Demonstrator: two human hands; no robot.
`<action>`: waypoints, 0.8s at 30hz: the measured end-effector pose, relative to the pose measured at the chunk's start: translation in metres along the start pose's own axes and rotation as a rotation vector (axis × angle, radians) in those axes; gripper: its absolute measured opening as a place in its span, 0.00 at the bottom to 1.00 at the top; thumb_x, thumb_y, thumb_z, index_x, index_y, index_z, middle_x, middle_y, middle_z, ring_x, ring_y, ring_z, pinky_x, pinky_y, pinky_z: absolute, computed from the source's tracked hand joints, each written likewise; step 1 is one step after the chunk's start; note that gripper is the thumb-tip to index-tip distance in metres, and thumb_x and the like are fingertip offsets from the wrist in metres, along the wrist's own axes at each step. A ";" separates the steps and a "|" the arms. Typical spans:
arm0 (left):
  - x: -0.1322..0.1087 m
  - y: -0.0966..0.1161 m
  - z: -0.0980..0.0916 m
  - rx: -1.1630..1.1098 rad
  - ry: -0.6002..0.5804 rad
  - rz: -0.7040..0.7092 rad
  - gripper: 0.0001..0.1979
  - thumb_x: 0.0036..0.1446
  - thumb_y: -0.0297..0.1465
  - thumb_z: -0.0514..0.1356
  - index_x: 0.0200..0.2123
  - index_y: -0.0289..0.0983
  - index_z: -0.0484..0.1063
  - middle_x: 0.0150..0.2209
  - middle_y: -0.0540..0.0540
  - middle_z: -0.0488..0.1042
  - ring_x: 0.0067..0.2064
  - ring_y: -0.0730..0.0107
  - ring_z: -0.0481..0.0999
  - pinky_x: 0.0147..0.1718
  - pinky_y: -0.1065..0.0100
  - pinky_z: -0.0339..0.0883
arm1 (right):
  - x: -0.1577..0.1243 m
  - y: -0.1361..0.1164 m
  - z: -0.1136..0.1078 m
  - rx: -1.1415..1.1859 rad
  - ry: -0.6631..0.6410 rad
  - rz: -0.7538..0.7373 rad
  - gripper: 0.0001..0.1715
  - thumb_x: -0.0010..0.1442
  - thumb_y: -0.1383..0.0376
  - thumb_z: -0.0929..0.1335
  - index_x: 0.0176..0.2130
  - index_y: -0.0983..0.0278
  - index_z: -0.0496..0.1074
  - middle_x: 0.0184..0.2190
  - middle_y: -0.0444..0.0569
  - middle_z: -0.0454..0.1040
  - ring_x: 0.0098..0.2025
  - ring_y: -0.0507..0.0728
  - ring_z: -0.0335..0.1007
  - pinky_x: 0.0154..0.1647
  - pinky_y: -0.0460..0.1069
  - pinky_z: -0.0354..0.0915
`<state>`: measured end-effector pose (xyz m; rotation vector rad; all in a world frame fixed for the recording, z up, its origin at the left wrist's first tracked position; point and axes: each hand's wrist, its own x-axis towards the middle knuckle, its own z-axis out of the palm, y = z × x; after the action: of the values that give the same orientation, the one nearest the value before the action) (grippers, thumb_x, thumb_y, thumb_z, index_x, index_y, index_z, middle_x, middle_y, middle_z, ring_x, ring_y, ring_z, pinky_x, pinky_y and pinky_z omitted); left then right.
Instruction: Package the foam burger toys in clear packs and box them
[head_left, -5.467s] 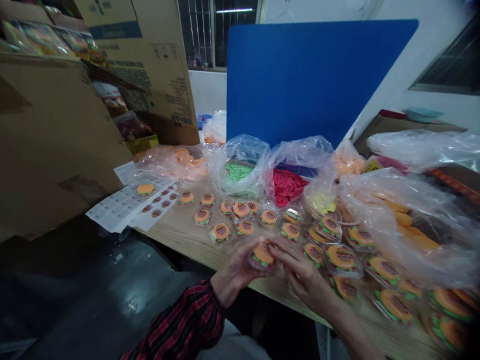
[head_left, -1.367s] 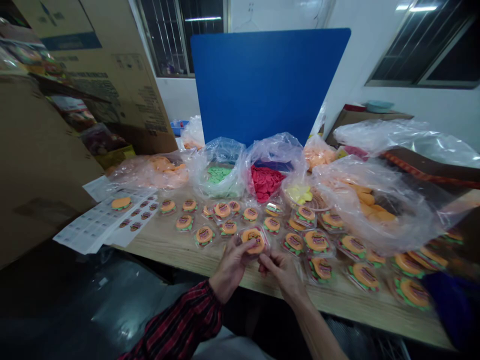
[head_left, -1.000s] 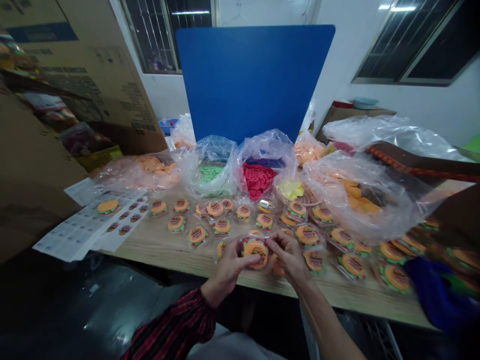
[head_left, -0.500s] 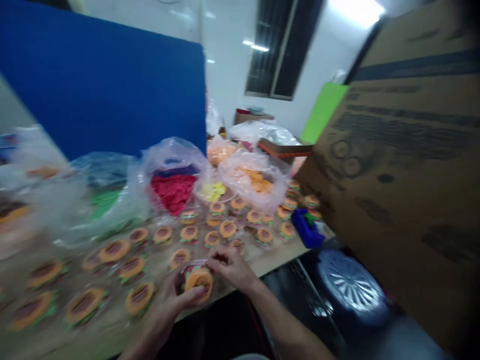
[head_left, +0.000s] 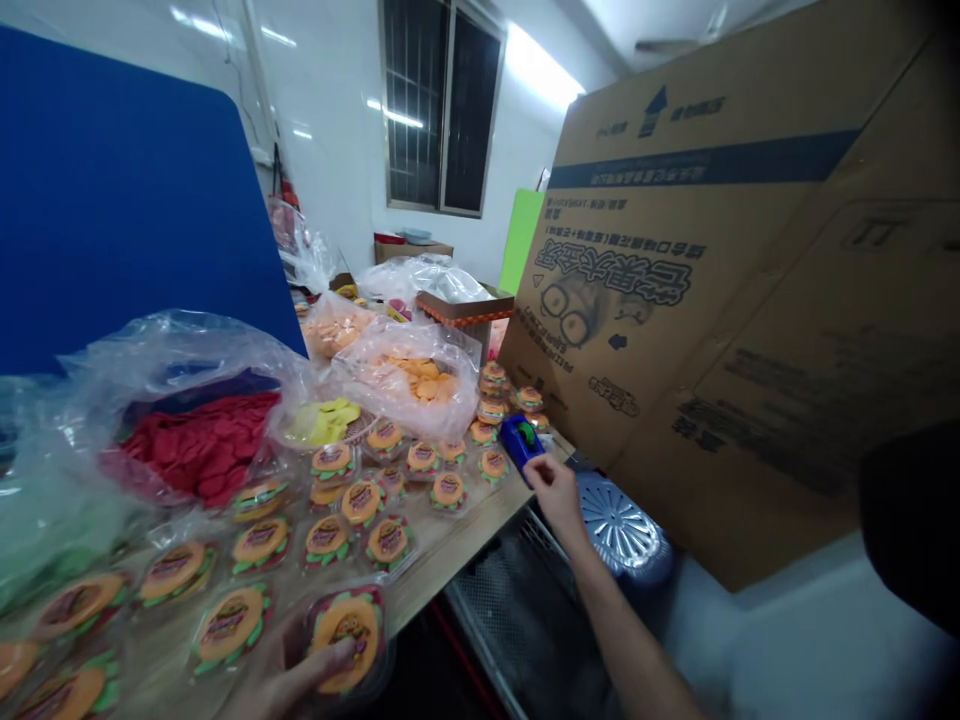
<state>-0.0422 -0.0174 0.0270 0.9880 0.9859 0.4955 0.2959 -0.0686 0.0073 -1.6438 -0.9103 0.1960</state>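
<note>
My left hand (head_left: 289,672) grips a clear plastic box (head_left: 385,640) with a burger-shaped piece (head_left: 346,642) inside, the thumb lying over its front. It is held at the table's near edge. Further right, my right hand (head_left: 555,490) is at the near end of a blue tape dispenser (head_left: 517,440) with a green roll in it. The fingers there are pinched together; whatever is between them is too small to make out. Several similar boxed burgers, such as one boxed burger (head_left: 388,541), lie on the table around the hands.
Plastic bags hold red pieces (head_left: 202,440) and orange pieces (head_left: 424,380), with a bowl of yellow pieces (head_left: 330,420) between them. A large cardboard box (head_left: 637,330) stands close on the right, above a blue stool (head_left: 619,530). A blue board (head_left: 135,200) rises at the left.
My right hand has left the boxed burger and moved right to the tape dispenser. My left hand still holds the box. The view has turned to the right.
</note>
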 end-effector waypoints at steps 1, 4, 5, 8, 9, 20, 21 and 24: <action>-0.001 0.001 0.000 -0.019 0.007 -0.008 0.25 0.34 0.41 0.69 0.38 0.38 0.74 0.42 0.43 0.77 0.47 0.49 0.72 0.47 0.56 0.67 | 0.012 0.013 -0.013 -0.035 0.067 0.010 0.12 0.47 0.56 0.66 0.21 0.62 0.66 0.21 0.44 0.67 0.28 0.54 0.62 0.31 0.49 0.60; -0.005 0.005 0.003 -0.071 0.033 -0.041 0.24 0.36 0.39 0.69 0.39 0.39 0.73 0.42 0.45 0.77 0.50 0.51 0.71 0.50 0.56 0.64 | 0.038 0.041 -0.039 -0.106 0.141 0.045 0.16 0.43 0.54 0.67 0.17 0.63 0.67 0.18 0.45 0.67 0.27 0.55 0.62 0.31 0.49 0.58; -0.006 0.005 0.003 -0.088 0.035 -0.047 0.24 0.35 0.39 0.69 0.39 0.39 0.73 0.42 0.45 0.77 0.51 0.50 0.71 0.51 0.56 0.63 | 0.044 0.047 -0.043 -0.117 0.128 0.055 0.15 0.42 0.54 0.67 0.16 0.63 0.68 0.18 0.45 0.68 0.26 0.55 0.62 0.30 0.49 0.58; -0.005 0.002 0.002 -0.141 0.046 -0.063 0.24 0.34 0.39 0.70 0.38 0.39 0.74 0.42 0.45 0.77 0.50 0.48 0.71 0.52 0.54 0.62 | 0.052 0.059 -0.042 -0.122 0.068 0.078 0.13 0.39 0.56 0.68 0.16 0.63 0.71 0.17 0.45 0.71 0.24 0.55 0.64 0.28 0.49 0.58; -0.004 0.000 0.001 -0.155 0.058 -0.065 0.25 0.33 0.39 0.70 0.38 0.39 0.74 0.42 0.45 0.77 0.50 0.48 0.71 0.52 0.54 0.62 | 0.053 0.062 -0.040 -0.119 0.060 0.083 0.13 0.39 0.56 0.69 0.16 0.63 0.71 0.16 0.45 0.71 0.24 0.55 0.64 0.27 0.49 0.58; -0.007 -0.005 -0.001 -0.298 0.129 -0.098 0.22 0.39 0.36 0.68 0.42 0.42 0.73 0.45 0.49 0.76 0.53 0.53 0.69 0.48 0.60 0.69 | 0.039 0.072 -0.016 0.093 0.247 0.139 0.17 0.40 0.52 0.68 0.20 0.64 0.69 0.18 0.43 0.67 0.22 0.53 0.63 0.21 0.48 0.63; -0.006 -0.003 0.000 -0.330 0.154 -0.098 0.21 0.40 0.36 0.67 0.41 0.42 0.73 0.44 0.49 0.77 0.52 0.54 0.70 0.46 0.60 0.71 | 0.034 0.074 -0.015 0.116 0.266 0.140 0.18 0.41 0.51 0.67 0.21 0.64 0.69 0.19 0.43 0.67 0.22 0.53 0.64 0.22 0.49 0.64; 0.000 0.000 0.001 -0.456 0.223 -0.043 0.18 0.43 0.31 0.65 0.41 0.40 0.73 0.41 0.48 0.77 0.47 0.55 0.74 0.40 0.60 0.73 | 0.018 0.078 -0.013 0.172 0.278 0.138 0.20 0.40 0.48 0.67 0.22 0.63 0.67 0.22 0.43 0.66 0.25 0.53 0.64 0.27 0.52 0.67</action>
<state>-0.0411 -0.0179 0.0268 0.5088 1.0297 0.7670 0.3504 -0.0673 -0.0522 -1.5286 -0.5550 0.1319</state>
